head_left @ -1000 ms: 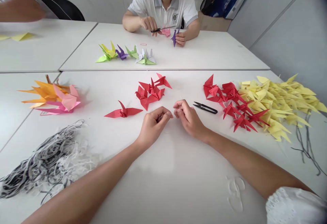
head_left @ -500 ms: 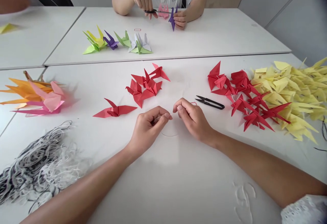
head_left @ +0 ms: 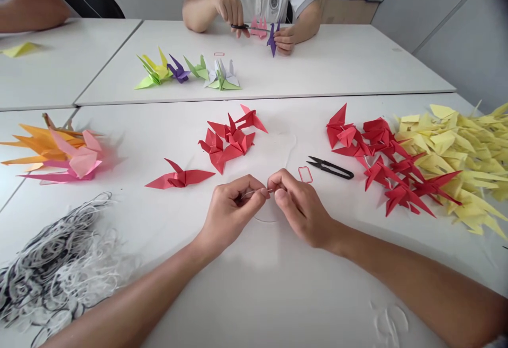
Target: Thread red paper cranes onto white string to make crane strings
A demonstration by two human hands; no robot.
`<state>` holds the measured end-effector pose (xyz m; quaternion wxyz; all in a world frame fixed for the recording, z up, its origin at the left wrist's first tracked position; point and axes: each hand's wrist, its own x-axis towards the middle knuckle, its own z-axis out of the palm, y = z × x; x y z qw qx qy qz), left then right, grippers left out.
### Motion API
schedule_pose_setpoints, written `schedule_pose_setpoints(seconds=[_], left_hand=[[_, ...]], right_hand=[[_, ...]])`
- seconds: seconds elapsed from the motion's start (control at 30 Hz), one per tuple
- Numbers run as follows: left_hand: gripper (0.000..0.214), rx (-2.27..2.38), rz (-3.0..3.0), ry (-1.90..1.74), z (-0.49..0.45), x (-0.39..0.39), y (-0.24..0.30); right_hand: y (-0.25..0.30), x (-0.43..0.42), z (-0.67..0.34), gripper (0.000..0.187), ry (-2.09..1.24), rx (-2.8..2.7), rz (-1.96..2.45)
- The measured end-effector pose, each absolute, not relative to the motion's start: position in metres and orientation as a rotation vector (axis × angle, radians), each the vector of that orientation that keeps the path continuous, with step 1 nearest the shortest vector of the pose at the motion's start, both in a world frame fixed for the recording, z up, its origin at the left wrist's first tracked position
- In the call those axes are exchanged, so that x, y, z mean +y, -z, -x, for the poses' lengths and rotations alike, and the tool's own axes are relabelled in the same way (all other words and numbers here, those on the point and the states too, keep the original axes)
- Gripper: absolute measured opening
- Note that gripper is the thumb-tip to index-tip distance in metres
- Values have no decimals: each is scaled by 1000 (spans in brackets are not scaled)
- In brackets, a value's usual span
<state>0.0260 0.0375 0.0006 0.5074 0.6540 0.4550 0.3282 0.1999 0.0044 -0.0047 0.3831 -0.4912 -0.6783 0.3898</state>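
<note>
Left hand (head_left: pixel 232 213): lower middle of the frame, thumb and fingertips in a narrow pinch on one end of a thin pale strand (head_left: pixel 254 194), too fine to say if it is needle or thread
Right hand (head_left: pixel 301 208): just to the right, in an equally narrow pinch on the strand's other end, the two hands nearly touching
Below the hands: a loop of thin thread (head_left: pixel 265 220) sags onto the white table (head_left: pixel 270 290)
Done so far: a lone red paper crane (head_left: pixel 179 178) and a red crane heap (head_left: pixel 226 139) lie loose at centre, and no crane sits on the strand
Right side: more red cranes (head_left: pixel 381 162) lie against a big yellow crane pile (head_left: pixel 452 162)
Left side: an orange and pink crane heap (head_left: pixel 67 152), with a tangle of black and white cord (head_left: pixel 55 263) below it
Close by: black thread snips (head_left: pixel 330 168) lie just beyond the right hand, beside a small red-edged loop (head_left: pixel 305 174)
Across the table: a co-worker's hands (head_left: pixel 254 27) hold small scissors (head_left: pixel 248 27) and a purple crane (head_left: pixel 272 41)
</note>
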Motion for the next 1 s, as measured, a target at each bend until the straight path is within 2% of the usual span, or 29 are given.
schedule_pose_setpoints(seconds=[0.2, 0.37, 0.6, 0.83, 1.0], left_hand=[[17, 1083, -1526, -805, -24, 37, -1], [18, 1093, -1522, -828, -25, 38, 1], [19, 1096, -1522, -845, -25, 38, 2], [22, 1088, -1526, -862, -25, 37, 2], [20, 1108, -1521, -856, -24, 37, 2]], right_hand=[[9, 6, -199, 24, -896, -1707, 1253], [8, 3, -198, 11, -971, -1766, 1233], [11, 4, -197, 9, -1005, -1709, 1232], [10, 8, -197, 13, -693, -1672, 1220], [10, 6, -197, 9, -862, -1401, 1182]])
